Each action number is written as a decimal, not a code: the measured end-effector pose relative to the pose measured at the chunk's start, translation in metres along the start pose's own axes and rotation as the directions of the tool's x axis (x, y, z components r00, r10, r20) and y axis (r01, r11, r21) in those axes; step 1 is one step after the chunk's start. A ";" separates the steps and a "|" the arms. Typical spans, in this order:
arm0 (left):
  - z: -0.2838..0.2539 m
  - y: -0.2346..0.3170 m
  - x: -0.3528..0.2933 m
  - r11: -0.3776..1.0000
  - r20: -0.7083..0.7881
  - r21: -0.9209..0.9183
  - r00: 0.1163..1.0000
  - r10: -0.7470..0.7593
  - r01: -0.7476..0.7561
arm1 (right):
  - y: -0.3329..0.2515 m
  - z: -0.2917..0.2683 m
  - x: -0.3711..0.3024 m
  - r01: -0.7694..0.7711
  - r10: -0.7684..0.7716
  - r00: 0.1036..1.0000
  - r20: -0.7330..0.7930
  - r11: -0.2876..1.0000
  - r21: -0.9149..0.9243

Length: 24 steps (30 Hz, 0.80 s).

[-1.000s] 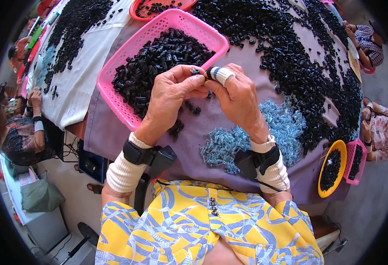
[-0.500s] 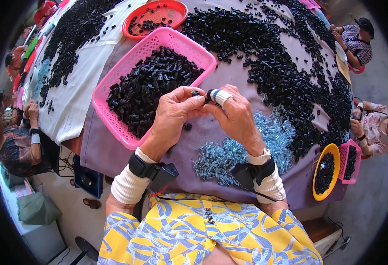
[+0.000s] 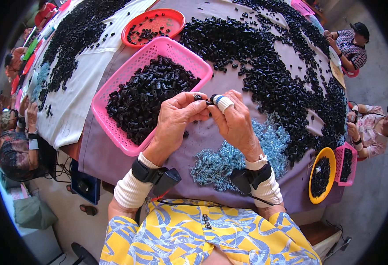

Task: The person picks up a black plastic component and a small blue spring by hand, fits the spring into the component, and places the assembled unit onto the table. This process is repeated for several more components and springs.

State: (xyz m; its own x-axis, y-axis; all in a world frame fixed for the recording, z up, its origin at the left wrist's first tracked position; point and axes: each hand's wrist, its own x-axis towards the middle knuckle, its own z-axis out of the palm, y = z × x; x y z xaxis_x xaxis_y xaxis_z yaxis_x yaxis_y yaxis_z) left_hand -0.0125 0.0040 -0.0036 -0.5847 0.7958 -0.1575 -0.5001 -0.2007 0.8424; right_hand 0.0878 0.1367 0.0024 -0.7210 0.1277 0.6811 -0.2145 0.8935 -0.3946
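Since the earlier frames, the table and everything on it have slid lower in our view, and at the left edge a co-worker's hands (image 3: 32,115), close together half a second ago, are now raised and a little apart.

Both forearms rise from the lower edge and meet near the centre. The left hand (image 3: 175,117) pinches a small black piece (image 3: 197,97), with a shiny spot on it, between thumb and forefinger. The right hand (image 3: 236,123) brings its bent fingers up against the left fingertips; a white striped finger sleeve (image 3: 222,102) covers one finger. A dark bit shows between the hands, but we cannot tell whether the right one grips it. White cuffs (image 3: 134,190) carry black strapped devices (image 3: 166,182).

The hands are above a mauve cloth (image 3: 110,152), just beside a pink basket (image 3: 189,57) heaped with black parts (image 3: 150,90). Pale blue coils (image 3: 211,165) lie near the right wrist; beyond spreads a broad black heap (image 3: 220,39). We see a red tray (image 3: 169,26) past the basket and a yellow tray (image 3: 312,185) at right. Two more people sit along the right side, above a grey floor (image 3: 361,216).

Against the earlier frames, the left hand's pinch looks unchanged.
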 end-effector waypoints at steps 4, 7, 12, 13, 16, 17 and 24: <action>0.005 -0.005 0.001 0.998 -0.029 0.043 0.998 0.056 -0.054 | -0.001 -0.003 -0.003 -0.008 0.009 1.000 0.021 1.000 -0.027; 0.004 -0.007 0.002 0.998 -0.018 0.036 0.998 0.053 -0.052 | -0.001 -0.003 -0.002 0.013 -0.008 0.998 0.061 0.997 -0.074; 0.004 -0.007 0.002 0.996 0.007 0.065 0.998 0.060 -0.060 | -0.001 -0.006 -0.001 -0.004 0.007 0.995 0.100 1.000 -0.030; 0.006 -0.006 0.001 0.993 0.005 0.096 0.997 0.071 -0.072 | 0.000 -0.007 -0.001 -0.004 0.007 0.995 0.100 1.000 -0.029; 0.008 -0.004 0.002 0.967 0.017 0.218 0.991 0.135 -0.136 | 0.002 -0.013 -0.001 0.006 -0.004 0.995 0.099 1.000 -0.026; 0.008 -0.003 0.002 0.933 0.031 0.308 0.982 0.187 -0.187 | 0.003 -0.016 -0.001 -0.033 0.034 0.997 0.072 0.999 -0.015; 0.006 -0.002 0.000 0.886 0.054 0.430 0.985 0.165 -0.172 | 0.006 -0.025 0.002 -0.050 0.053 0.995 0.080 0.998 -0.028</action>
State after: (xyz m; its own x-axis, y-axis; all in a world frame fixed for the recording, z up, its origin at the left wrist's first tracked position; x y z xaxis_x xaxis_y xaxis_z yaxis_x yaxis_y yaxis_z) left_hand -0.0080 0.0080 -0.0023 -0.6238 0.7815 0.0119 -0.0679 -0.0693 0.9953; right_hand 0.1018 0.1529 0.0173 -0.7815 0.1397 0.6081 -0.1595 0.8975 -0.4112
